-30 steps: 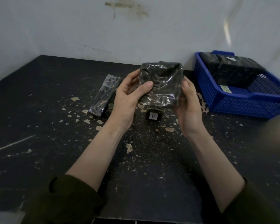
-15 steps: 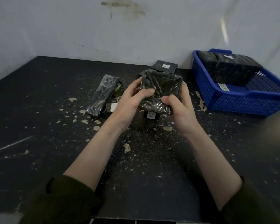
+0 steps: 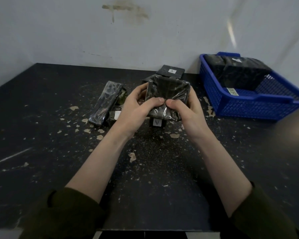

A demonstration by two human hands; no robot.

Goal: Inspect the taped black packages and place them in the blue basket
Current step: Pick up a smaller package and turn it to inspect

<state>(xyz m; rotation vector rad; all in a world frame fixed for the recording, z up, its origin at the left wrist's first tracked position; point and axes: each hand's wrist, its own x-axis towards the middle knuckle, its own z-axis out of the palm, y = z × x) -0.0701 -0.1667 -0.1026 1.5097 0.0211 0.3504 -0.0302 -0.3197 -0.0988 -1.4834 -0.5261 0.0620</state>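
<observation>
Package, black, film-wrapped, held above counter mid-scene; left hand and right hand both clasping it, thumbs pinching near edge. Head view only. Film glossy, loose: could slip, drop onto labelled boxes beneath. Blue basket off right, partly filled; careless toss may catch rim.

Glossy taped black package raised, tilted, left of blue basket; two more packages inside basket.
</observation>
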